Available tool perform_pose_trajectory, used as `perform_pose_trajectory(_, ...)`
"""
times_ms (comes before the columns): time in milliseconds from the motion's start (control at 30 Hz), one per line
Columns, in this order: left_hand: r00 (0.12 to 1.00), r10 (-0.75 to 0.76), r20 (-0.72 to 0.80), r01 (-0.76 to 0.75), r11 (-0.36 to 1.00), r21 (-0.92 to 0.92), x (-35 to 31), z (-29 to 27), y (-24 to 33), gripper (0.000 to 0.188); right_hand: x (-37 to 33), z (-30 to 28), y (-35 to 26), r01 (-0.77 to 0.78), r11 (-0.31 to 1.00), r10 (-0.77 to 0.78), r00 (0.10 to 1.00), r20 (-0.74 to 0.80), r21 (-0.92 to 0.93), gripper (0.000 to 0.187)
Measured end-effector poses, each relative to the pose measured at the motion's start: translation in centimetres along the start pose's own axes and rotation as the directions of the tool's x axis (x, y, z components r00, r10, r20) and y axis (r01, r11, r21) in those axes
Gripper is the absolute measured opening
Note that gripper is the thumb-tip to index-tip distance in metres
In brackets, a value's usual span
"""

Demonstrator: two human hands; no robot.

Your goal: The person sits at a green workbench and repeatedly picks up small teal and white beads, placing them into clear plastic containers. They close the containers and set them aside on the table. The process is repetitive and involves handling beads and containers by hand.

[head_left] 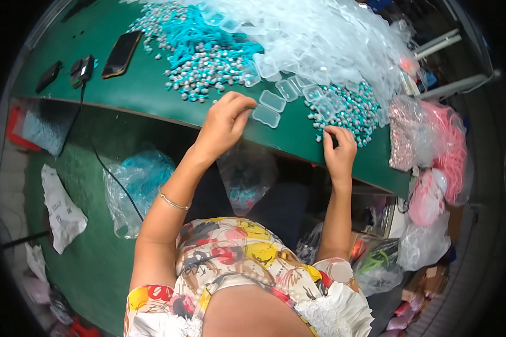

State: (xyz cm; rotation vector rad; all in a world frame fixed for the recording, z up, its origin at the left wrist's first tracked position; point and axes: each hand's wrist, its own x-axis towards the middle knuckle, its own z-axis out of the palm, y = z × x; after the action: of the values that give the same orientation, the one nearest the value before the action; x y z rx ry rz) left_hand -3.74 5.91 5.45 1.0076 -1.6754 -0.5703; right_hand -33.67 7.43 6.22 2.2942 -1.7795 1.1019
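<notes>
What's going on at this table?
A person's two bare hands are over a green table. The left hand is beside an open clear plastic box; the right hand is at the near side of a pile of small teal-and-silver pieces. Whether either holds anything is hard to tell. A big heap of clear boxes lies beyond.

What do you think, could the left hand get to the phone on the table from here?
Probably yes: the phone lies uncovered, and though the grey-and-teal pieces lie partly between, bare green tabletop leaves the left hand a way round.
</notes>
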Motion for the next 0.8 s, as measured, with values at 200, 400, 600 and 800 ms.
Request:
perform_pose_trajectory(200,0.998,-0.059,0.03,0.058,0.998,0.03,-0.6,0.6,0.1,0.018,0.7,0.9,-1.4,0.096,0.982,-0.099,0.995,-0.006,-0.165,0.015)
perform_pose_trajectory(400,0.998,-0.051,0.046,0.051,0.999,0.005,-0.6,1.4,-0.8,0.015,2.8,2.9,-2.3,0.174,0.923,-0.169,0.985,0.046,-0.344,0.02)
perform_pose_trajectory(600,0.993,-0.074,0.092,0.069,0.996,0.056,-0.4,1.2,-1.0,0.014,4.2,2.8,-3.2,0.295,0.877,-0.26,0.955,0.142,-0.378,0.015)
perform_pose_trajectory(800,0.995,-0.041,0.091,0.027,0.989,0.148,-0.2,1.8,-1.4,0.015,4.1,2.7,-3.4,0.393,0.893,-0.379,0.92,0.103,-0.219,0.012)
